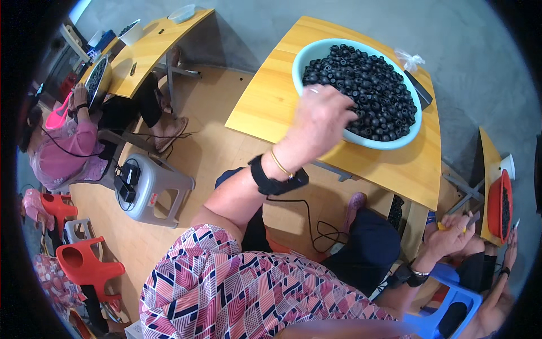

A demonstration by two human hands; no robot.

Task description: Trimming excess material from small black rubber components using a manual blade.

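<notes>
A pale turquoise oval basin (415,127) stands on the yellow wooden table, heaped with small round black pieces (367,85), many with a hole or hollow in them. My left hand (322,116) reaches over its near left rim, fingers bent down against the pieces. Whatever lies between those fingertips is hidden. Far to the right and lower down, beyond the table's near corner, my right hand (450,238) is closed around the yellow handle of a small knife (473,219), its blade pointing up and away.
The table (271,90) also bears a dark flat object (418,90) and a clear plastic bag (410,59). A grey stool (155,189) with a black power box stands at left. Co-workers sit on both sides; a red basin (497,206) is at right, and cables trail on the floor.
</notes>
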